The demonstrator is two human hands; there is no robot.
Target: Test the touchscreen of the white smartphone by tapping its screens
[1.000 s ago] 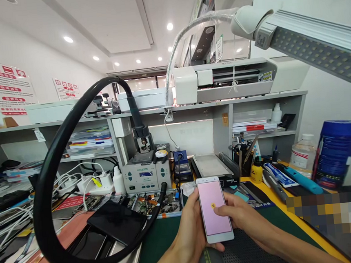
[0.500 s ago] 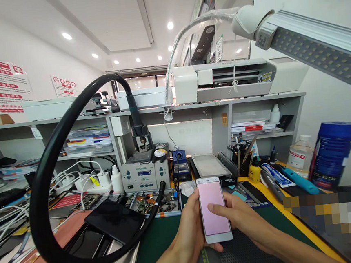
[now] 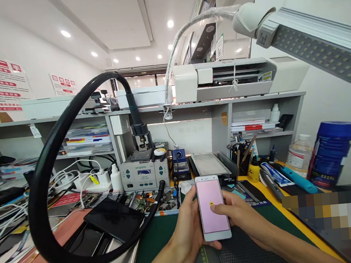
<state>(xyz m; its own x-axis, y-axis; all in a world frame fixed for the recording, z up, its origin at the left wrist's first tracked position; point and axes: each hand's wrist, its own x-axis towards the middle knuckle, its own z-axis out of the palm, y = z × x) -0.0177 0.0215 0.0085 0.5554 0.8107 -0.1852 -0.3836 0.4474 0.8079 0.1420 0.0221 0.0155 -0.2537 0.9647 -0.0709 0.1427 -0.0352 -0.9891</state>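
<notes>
Head view: Two forearms angle in from the lower edge toward a white phone (image 3: 210,223) held upright above the desk's dark perforated pad (image 3: 244,252). The left hand (image 3: 186,222) curls around its left side, fingertips emerging beneath; the right hand (image 3: 237,211), partly closed, grips the opposite edge, fingers partly hidden, thumb bent across the pink screen (image 3: 210,192).

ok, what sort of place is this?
Looks like an electronics bench, probably for phone repair: a bench station with buttons and a small display, small circuit parts beyond the green mat, and a white phone in hand.
</notes>
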